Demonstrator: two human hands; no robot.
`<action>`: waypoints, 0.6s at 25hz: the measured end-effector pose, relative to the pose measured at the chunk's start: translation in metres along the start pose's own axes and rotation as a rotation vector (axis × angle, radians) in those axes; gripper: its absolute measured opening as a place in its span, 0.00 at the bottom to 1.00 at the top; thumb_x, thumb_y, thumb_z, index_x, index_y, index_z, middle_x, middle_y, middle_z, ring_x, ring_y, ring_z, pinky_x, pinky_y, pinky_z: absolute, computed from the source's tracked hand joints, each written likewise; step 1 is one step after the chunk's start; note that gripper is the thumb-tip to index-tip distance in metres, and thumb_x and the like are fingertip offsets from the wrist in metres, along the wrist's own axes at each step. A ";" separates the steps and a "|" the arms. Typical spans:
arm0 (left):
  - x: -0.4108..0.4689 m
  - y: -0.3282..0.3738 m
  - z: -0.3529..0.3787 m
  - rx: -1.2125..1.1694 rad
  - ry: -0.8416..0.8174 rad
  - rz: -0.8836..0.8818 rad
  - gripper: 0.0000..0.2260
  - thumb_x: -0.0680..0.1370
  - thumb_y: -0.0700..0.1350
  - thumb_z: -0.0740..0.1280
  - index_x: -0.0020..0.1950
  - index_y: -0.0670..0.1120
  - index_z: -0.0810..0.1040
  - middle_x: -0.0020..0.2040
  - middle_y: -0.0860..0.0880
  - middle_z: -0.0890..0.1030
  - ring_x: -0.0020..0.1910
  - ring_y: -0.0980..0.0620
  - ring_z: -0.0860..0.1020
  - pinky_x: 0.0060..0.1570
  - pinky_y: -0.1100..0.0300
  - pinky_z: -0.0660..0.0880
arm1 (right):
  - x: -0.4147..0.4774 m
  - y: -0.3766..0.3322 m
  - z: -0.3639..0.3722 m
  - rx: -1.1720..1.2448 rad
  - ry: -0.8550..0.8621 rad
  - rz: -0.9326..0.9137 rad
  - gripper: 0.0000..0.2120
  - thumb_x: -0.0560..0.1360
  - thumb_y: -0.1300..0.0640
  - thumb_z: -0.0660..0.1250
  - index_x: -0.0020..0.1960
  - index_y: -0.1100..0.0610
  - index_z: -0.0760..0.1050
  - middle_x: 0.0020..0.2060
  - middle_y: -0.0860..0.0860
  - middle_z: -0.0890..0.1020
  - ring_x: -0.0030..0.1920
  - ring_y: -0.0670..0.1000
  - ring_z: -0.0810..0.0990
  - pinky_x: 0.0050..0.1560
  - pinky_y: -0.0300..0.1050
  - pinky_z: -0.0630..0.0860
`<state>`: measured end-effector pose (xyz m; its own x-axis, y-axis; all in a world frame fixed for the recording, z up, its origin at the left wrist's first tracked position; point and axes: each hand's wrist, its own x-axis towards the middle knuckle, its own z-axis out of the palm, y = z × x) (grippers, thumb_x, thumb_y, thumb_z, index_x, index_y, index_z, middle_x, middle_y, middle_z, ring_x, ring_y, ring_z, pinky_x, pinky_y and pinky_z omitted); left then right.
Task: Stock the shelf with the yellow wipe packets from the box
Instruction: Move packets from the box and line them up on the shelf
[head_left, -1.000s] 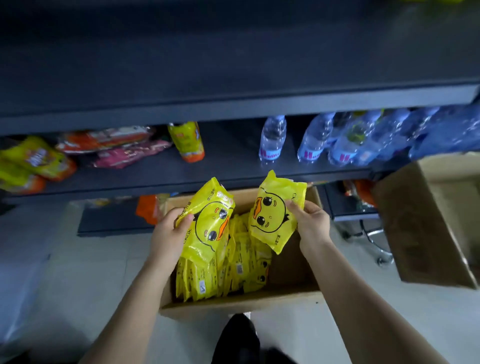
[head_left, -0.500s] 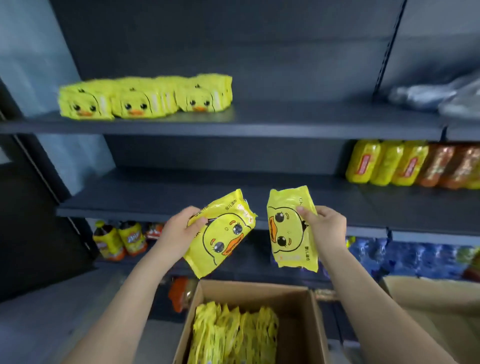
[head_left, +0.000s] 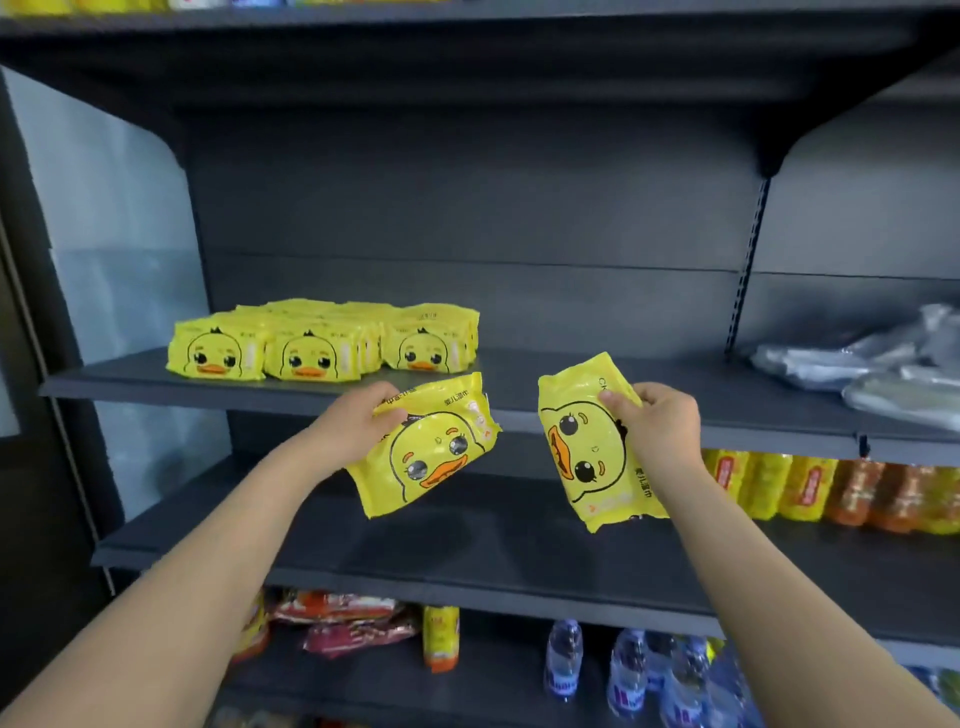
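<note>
Yellow wipe packets (head_left: 322, 345) stand in a row at the left end of the dark shelf (head_left: 597, 382), duck faces forward, probably so the fronts read from the aisle; bare shelf lies to their right. Two more hang in the air just below that shelf's front edge, likely bound for the gap. The left packet (head_left: 426, 457) is tilted, the right packet (head_left: 587, 452) nearly upright. The left hand (head_left: 353, 431) grips its packet's top corner, thumb across the face; the right hand (head_left: 660, 426) pinches its packet's upper side, fingers curled.
</note>
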<state>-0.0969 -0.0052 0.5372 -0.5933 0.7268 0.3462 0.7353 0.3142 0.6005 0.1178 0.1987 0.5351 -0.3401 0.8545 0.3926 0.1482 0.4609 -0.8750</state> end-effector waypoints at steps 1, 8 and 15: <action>0.018 -0.005 -0.007 0.017 -0.025 0.008 0.07 0.80 0.45 0.60 0.57 0.47 0.73 0.57 0.49 0.75 0.55 0.51 0.73 0.49 0.59 0.68 | 0.011 -0.007 0.008 -0.023 -0.010 -0.024 0.09 0.74 0.51 0.69 0.44 0.58 0.79 0.37 0.52 0.82 0.39 0.53 0.80 0.42 0.47 0.76; 0.152 -0.045 -0.033 0.070 -0.072 0.115 0.15 0.80 0.44 0.60 0.66 0.44 0.70 0.68 0.46 0.70 0.66 0.48 0.69 0.59 0.59 0.66 | 0.080 -0.042 0.090 -0.095 -0.009 -0.063 0.10 0.74 0.50 0.69 0.45 0.57 0.79 0.39 0.53 0.83 0.40 0.54 0.82 0.44 0.49 0.78; 0.254 -0.067 -0.019 0.193 -0.167 0.253 0.15 0.80 0.44 0.59 0.67 0.43 0.69 0.68 0.46 0.71 0.66 0.47 0.69 0.61 0.57 0.67 | 0.123 -0.047 0.151 -0.113 0.085 -0.042 0.09 0.73 0.51 0.70 0.42 0.57 0.78 0.37 0.53 0.83 0.40 0.55 0.82 0.42 0.48 0.77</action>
<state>-0.3029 0.1462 0.5987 -0.3345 0.8811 0.3344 0.9099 0.2095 0.3580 -0.0708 0.2463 0.5819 -0.2691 0.8490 0.4547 0.2404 0.5164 -0.8219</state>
